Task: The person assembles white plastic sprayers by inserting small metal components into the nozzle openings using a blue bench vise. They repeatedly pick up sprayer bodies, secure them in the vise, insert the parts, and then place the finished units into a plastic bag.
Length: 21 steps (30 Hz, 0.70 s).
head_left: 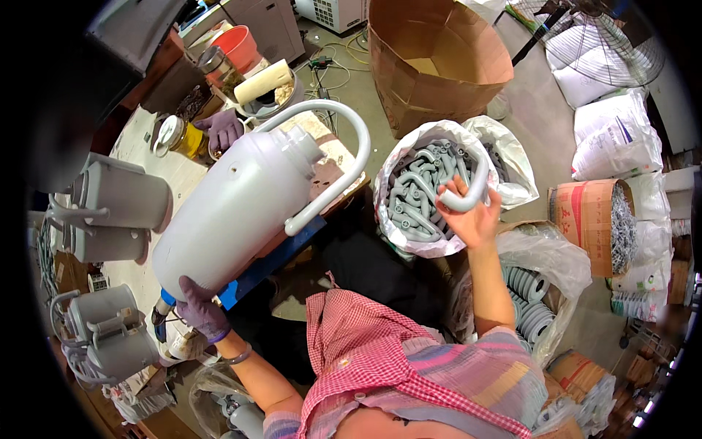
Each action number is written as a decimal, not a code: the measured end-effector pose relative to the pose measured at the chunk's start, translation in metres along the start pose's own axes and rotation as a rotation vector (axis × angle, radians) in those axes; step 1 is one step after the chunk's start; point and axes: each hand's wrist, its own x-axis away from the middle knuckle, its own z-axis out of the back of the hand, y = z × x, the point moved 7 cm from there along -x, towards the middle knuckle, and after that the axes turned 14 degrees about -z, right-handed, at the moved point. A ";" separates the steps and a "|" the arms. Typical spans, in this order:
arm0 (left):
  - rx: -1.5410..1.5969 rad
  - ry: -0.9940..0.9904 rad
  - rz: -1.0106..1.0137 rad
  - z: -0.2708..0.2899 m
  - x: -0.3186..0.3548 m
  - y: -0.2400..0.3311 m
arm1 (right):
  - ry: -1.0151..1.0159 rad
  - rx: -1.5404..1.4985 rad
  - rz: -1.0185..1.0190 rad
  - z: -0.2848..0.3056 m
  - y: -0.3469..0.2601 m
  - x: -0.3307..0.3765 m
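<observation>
A large grey plastic jug body (230, 197), with a long loop handle (358, 139) at its neck, lies tilted over the table's edge. My left hand (203, 316), in a purple glove, is closed on its lower end with the thumb against the side. A small tool with a blue part (162, 304) sits next to that hand; whether I hold it too is hidden. My bare right hand (475, 217) is closed round a curved grey plastic handle (479, 183). It is above a white sack (385, 197) full of similar curved handles (420, 190).
Several grey jugs (121, 194) stand on the table (135, 135) at left. A purple glove (221, 130), jars and a red bucket (238, 47) are farther back. An open carton (439, 95) stands beyond the sack; a plastic bag of grey ringed parts (526, 300) is at right.
</observation>
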 end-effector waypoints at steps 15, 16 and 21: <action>0.115 0.000 -0.005 -0.003 -0.015 0.007 | -0.138 1.085 0.009 -0.325 0.028 -0.086; 0.097 0.006 0.007 -0.002 -0.014 0.009 | -0.216 1.248 0.045 -0.354 0.061 -0.095; 0.119 0.004 0.045 -0.005 -0.007 0.016 | -0.554 1.682 0.163 -0.420 0.183 -0.132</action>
